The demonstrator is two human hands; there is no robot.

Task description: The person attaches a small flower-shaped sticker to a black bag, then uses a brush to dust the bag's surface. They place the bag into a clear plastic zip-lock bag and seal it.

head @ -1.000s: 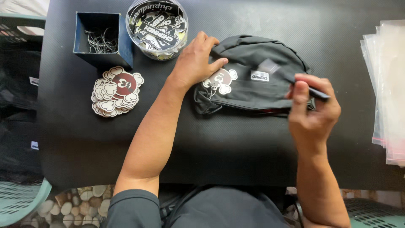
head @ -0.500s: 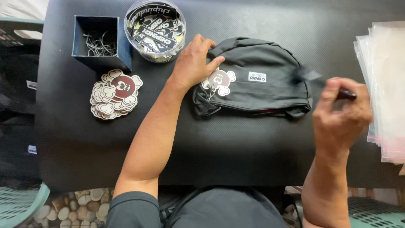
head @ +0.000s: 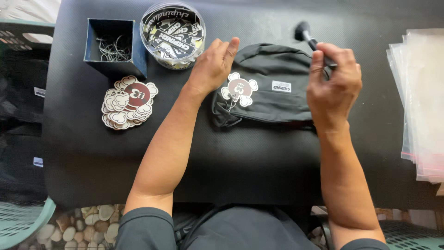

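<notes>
A folded dark grey cap lies on the black table, with a small white label and a skull-shaped hang tag on its left side. My left hand rests flat on the cap's left edge, just above the tag, fingers loosely apart. My right hand hovers over the cap's right end and pinches a thin black strap, lifted up and back so its end sticks out above the cap.
A blue box of thin strings and a round clear tub of black stickers stand at the back left. A pile of skull-shaped tags lies in front of them. Clear plastic bags are stacked at the right edge.
My right hand pulled the strap out to the right, then swung it up over the back of the cap. My left hand kept pressing the cap's left side.
</notes>
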